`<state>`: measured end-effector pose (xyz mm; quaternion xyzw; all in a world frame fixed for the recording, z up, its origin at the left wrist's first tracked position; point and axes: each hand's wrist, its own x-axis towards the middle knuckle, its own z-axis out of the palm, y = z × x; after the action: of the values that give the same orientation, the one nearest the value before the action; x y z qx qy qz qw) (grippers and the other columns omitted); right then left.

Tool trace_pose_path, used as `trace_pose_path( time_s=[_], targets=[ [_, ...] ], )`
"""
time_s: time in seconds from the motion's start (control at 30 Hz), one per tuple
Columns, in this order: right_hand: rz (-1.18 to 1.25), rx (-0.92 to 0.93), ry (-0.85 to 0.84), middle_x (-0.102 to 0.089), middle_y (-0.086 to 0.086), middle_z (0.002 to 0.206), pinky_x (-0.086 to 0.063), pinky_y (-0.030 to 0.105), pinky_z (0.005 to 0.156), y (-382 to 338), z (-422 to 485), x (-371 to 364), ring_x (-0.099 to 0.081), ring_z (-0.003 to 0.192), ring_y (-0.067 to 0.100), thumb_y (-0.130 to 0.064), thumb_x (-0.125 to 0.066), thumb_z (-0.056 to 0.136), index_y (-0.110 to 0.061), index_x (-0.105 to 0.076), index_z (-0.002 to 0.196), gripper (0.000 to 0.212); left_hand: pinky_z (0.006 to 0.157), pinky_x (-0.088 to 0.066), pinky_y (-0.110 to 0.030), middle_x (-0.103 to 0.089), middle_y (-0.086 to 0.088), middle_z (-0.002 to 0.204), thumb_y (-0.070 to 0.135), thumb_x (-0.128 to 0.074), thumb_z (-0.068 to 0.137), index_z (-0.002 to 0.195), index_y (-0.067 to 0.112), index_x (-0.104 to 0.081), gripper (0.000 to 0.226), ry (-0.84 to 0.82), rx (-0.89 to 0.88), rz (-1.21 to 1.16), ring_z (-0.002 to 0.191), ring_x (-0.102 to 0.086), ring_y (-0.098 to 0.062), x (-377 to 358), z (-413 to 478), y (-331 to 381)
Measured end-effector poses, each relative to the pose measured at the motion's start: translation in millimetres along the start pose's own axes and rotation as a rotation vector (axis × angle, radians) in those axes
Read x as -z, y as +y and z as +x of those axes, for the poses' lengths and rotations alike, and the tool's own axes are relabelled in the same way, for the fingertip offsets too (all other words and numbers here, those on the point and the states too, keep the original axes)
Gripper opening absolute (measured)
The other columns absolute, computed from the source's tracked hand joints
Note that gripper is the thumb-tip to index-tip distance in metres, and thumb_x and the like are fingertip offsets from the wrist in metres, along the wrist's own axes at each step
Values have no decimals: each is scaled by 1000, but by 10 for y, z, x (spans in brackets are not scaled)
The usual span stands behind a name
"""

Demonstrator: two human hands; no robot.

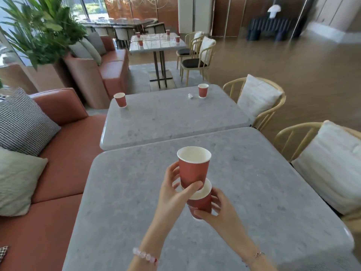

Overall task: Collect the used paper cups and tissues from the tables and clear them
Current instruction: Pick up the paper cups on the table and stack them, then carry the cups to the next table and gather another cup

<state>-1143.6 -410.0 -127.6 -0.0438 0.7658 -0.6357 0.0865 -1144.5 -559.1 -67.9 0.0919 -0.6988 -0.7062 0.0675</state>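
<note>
Red paper cup (120, 100), white inside, standing beyond the near tabletop (127, 202), left grip (172, 193) curled round an upright red cup (193, 171) above that tabletop, its base at the rim of a lower cup (201, 203) held by the right grip (223, 214)

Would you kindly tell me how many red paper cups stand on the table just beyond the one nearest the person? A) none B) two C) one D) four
B: on that table a left cup stands at the sofa-side far corner and a right cup near the far edge, beside a small white tissue.
</note>
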Motion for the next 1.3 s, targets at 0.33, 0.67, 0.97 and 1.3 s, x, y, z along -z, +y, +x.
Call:
trace_pose_path(
  time_s=[0.33,0.67,0.97,1.3],
  targets=[
    [13,28,159,-68,-21,101,-48,11,82,-85,-311,-233,-64,98,0,-15,-84,63,-32,-58,111,57,78,-47,-15,-67,20,104,36,-80,52,110,34,-57,62,-159,26,45,99,-61,3,161,-196,-95],
    [40,40,259,-67,-22,105,-45,7,83,-125,-466,-318,-62,101,-2,-15,-84,66,-35,-57,111,56,104,-39,-31,-56,12,124,35,-77,58,117,29,-52,65,-302,13,104,119,-50,-4,272,-254,-106],
    [54,-5,459,-66,-17,103,-45,3,74,-86,-719,-4,-60,97,-11,-13,-84,65,-40,-55,107,58,99,-37,-22,-53,17,125,41,-72,72,121,36,-47,55,-427,-141,250,119,-43,8,171,-307,-117],
    [100,-33,718,-63,-14,114,-46,17,82,-153,-1294,736,-59,105,-2,-18,-84,67,-35,-51,120,65,96,-43,-42,-63,-2,117,41,-47,89,122,13,-58,45,-430,-905,904,113,-55,-26,-606,-304,112]
  ],
)
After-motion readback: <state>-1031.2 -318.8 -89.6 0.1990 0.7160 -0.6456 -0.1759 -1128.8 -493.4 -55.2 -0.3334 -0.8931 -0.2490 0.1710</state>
